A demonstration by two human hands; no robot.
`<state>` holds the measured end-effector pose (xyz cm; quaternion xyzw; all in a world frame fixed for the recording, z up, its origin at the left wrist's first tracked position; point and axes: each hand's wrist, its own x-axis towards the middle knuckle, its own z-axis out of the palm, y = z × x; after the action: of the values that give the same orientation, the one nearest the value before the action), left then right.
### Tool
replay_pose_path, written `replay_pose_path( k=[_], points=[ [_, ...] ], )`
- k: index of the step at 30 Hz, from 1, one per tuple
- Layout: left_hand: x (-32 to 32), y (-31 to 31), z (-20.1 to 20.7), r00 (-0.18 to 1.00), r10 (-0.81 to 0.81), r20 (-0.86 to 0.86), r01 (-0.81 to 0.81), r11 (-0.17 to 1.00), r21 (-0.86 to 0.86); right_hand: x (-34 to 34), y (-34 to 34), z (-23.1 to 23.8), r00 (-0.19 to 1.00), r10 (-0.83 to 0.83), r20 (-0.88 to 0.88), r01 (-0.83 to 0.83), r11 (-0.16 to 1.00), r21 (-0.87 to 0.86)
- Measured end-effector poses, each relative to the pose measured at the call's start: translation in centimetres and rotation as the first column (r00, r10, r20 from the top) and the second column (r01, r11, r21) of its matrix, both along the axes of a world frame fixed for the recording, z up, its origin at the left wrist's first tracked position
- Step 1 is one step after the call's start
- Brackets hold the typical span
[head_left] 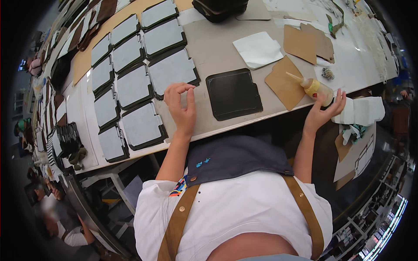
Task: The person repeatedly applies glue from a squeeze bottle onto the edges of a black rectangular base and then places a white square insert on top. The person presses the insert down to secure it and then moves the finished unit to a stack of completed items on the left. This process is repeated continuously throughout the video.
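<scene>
A flat black panel point(234, 93) with a notched right edge lies on the table between my hands. To its left, my left hand point(180, 106) hovers with loosely curved fingers, thumb apart, holding nothing visible. It is beside the nearest pale-faced, black-edged panel point(172, 71). At the right, a squeeze bottle point(315, 88) with a pointed nozzle and a yellow band is tilted, its nozzle toward the upper left. My right hand point(321, 115) is at the bottle's base, fingers spread around it; whether they touch it is hard to see.
Several pale-faced panels point(133, 87) stand in rows at the left. Brown card pieces point(287, 82), a folded white sheet point(258, 50) and a crumpled lump point(328, 73) lie to the right. A black bag-like object point(220, 8) sits at the back. A person point(69, 217) is at the lower left.
</scene>
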<state>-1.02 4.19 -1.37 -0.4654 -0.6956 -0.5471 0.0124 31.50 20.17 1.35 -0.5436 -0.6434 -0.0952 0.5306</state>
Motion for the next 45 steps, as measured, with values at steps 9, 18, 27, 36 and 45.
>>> replay_pose_path(
  k=[9,18,27,36,45],
  points=[
    [0.6,-0.3,1.8,0.991,-0.081,-0.106,0.079,0.997,-0.026,-11.8,6.6,-1.8,0.603,0.762,0.236,-0.623,0.634,-0.459],
    [1.9,-0.3,3.6,0.963,-0.225,0.145,0.231,0.973,-0.024,-4.4,18.1,5.6,0.052,0.294,-0.955,-0.529,0.819,0.223],
    [6.5,1.6,7.2,0.291,-0.604,0.742,0.588,0.725,0.359,-10.6,-4.2,7.9,0.469,0.878,0.093,-0.865,0.478,-0.150],
    [5.1,-0.9,5.6,0.230,-0.239,0.944,0.384,0.913,0.138,-10.7,-7.3,5.0,0.543,0.827,-0.145,-0.830,0.503,-0.242],
    [3.2,-0.7,2.6,0.450,-0.250,0.857,0.576,0.815,-0.065,-9.1,-6.3,0.6,0.542,0.387,-0.746,-0.834,0.136,-0.535]
  ],
)
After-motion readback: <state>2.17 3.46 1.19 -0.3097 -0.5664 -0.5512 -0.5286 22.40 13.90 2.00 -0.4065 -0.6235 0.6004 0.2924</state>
